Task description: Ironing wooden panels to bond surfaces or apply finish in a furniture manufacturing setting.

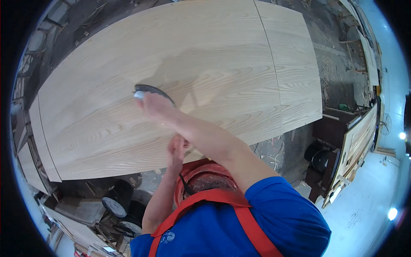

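So I was watching through the head camera, and the dark curved tool (pixel 159 91) was tucked under the right hand (pixel 155 107), with its rim poking out on the far side and a pale bit (pixel 139 94) showing right by the fingers. It sat over the left half of the big wooden panel (pixel 222 38), though I couldn't tell if its face lay flat on the wood. That hand was curled around the tool, arm reaching across the body, but most of the fingers were hidden from me. My guess was that the tool was light and stiff, easy for 1 hand, and best held from above over its middle, fingers clear of that rim. The panel looked rigid but way too broad and awkward for 1 hand; I'd have taken it by opposite edges with 2, and figured its pale face could scratch. The left hand (pixel 177 147) was closer to the body, near the panel's near edge and apart from the tool, fingers drawn in, and I honestly couldn't tell if it was pinching anything.
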The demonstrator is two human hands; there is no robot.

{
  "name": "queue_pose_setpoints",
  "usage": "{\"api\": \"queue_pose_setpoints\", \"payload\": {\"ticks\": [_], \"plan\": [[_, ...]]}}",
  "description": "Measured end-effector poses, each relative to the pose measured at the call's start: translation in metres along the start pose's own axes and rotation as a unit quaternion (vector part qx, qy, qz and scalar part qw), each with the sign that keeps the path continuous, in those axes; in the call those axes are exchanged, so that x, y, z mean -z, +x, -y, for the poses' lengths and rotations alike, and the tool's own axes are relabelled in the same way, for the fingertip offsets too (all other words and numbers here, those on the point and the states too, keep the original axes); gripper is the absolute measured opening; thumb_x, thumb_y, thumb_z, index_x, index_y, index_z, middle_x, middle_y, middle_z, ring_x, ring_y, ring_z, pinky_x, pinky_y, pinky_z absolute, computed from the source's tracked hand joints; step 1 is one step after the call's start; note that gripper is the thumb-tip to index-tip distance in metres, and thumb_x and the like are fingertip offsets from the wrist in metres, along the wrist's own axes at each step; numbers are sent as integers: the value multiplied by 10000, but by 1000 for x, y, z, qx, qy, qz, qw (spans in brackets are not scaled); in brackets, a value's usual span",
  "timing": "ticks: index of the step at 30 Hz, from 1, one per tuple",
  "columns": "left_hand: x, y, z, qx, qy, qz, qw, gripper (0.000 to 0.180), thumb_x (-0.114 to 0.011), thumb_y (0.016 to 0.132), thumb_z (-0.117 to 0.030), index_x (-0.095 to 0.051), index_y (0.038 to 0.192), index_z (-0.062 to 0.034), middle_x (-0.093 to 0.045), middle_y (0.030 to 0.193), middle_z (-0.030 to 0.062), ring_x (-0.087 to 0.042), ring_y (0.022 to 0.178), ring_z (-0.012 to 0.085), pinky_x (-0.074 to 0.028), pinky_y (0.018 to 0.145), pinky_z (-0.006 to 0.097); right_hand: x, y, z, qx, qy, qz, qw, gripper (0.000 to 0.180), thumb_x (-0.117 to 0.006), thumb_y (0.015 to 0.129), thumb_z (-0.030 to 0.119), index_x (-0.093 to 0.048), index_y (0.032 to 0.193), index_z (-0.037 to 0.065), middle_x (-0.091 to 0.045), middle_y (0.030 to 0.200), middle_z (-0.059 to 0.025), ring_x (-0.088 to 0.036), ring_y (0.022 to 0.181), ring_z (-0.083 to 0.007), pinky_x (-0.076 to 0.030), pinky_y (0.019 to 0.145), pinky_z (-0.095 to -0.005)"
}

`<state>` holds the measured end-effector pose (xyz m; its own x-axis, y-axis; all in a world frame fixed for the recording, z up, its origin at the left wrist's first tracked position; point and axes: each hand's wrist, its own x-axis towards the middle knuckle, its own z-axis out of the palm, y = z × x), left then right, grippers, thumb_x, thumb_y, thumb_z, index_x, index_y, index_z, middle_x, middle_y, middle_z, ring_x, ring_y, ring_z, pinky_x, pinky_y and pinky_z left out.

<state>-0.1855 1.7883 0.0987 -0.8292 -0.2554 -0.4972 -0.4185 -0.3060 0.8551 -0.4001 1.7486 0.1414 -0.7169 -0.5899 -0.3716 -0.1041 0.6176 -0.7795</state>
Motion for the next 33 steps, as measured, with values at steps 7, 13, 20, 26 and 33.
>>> {"api": "queue_pose_setpoints", "payload": {"ticks": [7, 13, 20, 26, 33], "plan": [[-145, -11, 5, 91, 50, 86, 991, 283, -560, 1135, -244, -708, 1130, -3, -732, 950, 22, -673, 881, 121, -551, 804, 288, 71, -23, -60, 73, -3, 48, 996, 515, -575, 1072, 452, -764, 985, -19, -774, 1012, -291, -769, 966, -457, -620, 847, -571], [-209, -24, -12, 172, 107, 122, 972, 307, -632, 1115, -294, -695, 1034, -4, -683, 861, 17, -611, 829, 95, -508, 752, 281, 216, -51, -194, -16, -62, -71, 995, 618, -489, 1118, 511, -755, 987, -32, -754, 930, -308, -748, 906, -499, -593, 774, -600], [-233, -59, -17, 66, 229, 167, 957, 268, -704, 1076, -265, -712, 992, -10, -600, 772, 46, -540, 775, 104, -487, 701, 335, 354, -119, -318, -80, -182, -188, 962, 567, -426, 1152, 464, -710, 1058, -18, -734, 869, -287, -733, 864, -499, -548, 750, -615], [-190, -92, 2, 12, 203, 101, 974, 186, -761, 1029, -182, -722, 981, -6, -686, 821, 81, -627, 795, 142, -522, 723, 347, 278, -168, -312, -118, -126, -184, 968, 622, -516, 1126, 513, -729, 998, -57, -735, 883, -326, -735, 875, -521, -553, 747, -582], [-128, -148, 11, 43, 135, -21, 990, 189, -764, 1015, -198, -736, 991, -12, -691, 865, 136, -655, 772, 246, -527, 714, 373, 107, -166, -174, -5, -132, -6, 991, 627, -533, 1114, 522, -647, 969, -77, -717, 858, -361, -733, 829, -544, -576, 707, -617]]}}
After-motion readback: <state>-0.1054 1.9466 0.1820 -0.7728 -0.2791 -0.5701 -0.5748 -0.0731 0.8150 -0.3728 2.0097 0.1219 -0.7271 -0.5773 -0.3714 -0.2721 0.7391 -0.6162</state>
